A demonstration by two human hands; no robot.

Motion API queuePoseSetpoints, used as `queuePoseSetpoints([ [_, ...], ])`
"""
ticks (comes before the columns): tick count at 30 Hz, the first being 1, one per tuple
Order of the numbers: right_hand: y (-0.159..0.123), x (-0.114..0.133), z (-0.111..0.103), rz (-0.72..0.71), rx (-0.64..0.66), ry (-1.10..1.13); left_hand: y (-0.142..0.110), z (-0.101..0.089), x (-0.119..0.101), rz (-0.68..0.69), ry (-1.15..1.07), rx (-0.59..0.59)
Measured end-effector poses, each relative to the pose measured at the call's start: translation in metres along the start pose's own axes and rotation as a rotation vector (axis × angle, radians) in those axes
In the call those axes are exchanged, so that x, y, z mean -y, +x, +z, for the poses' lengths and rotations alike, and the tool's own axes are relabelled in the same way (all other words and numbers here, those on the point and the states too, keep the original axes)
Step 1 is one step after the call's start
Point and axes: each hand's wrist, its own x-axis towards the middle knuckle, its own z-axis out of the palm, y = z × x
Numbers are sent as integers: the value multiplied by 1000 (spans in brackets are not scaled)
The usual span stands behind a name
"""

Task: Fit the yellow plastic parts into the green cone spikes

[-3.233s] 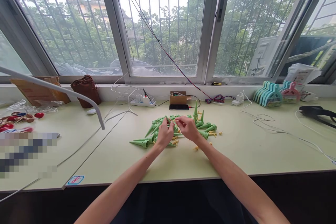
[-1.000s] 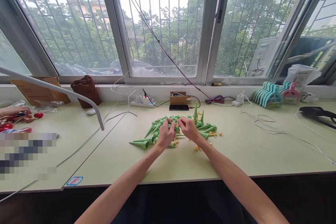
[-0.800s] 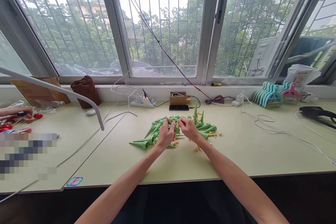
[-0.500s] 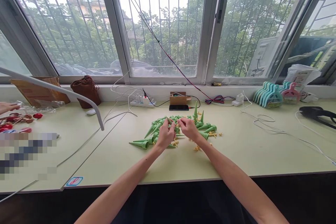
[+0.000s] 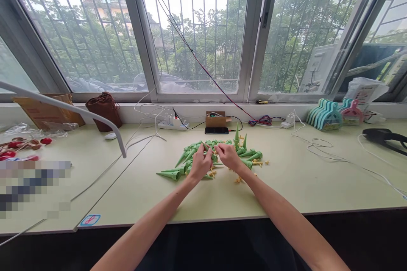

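Note:
My left hand [image 5: 201, 162] is closed around a green plastic spike [image 5: 206, 147], its pointed end tilted up and to the left. Close beside it, my right hand [image 5: 227, 155] has its fingers pinched together near the spike's wide end; whatever lies between those fingertips is too small to make out. Around both hands spreads a pile of similar green spikes [image 5: 173, 175], most lying down. Behind the right hand, one spike [image 5: 237, 139] stands upright on its wide end. Small yellow T-shaped plastic pieces [image 5: 257, 164] are scattered among the spikes and under my hands.
A phone [image 5: 216, 130] lies before a small cardboard box [image 5: 215, 119]. A power strip [image 5: 173, 124] and cables run along the window ledge. Teal hangers [image 5: 324, 115] stand at right. A grey curved tube [image 5: 104, 118] crosses the left, near red items [image 5: 46, 140] and a brown pouch [image 5: 103, 111].
Another person's hand at the far left edge has gone out of view. My own hands keep nearly the same place and grip.

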Motion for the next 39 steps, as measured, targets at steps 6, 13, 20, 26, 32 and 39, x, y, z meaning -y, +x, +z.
queuePoseSetpoints([
  [6, 2, -5, 2, 9, 7, -24, 0, 0, 2, 5, 4, 5],
  [13, 1, -5, 2, 43, 21, -33, 0, -1, 3, 14, 43, 18],
  [20, 2, -9, 5, 57, 32, -54, 0, 0, 7, 53, 68, 29],
  [26, 2, -10, 6, 75, 50, -64, 0, -1, 7, 54, 107, 49],
  [32, 2, -9, 6, 89, 65, -69, 1, 0, 6, 45, 85, 37],
  [39, 1, -4, 4, 60, 66, -64, 2, 0, 6, 23, 48, 19],
])
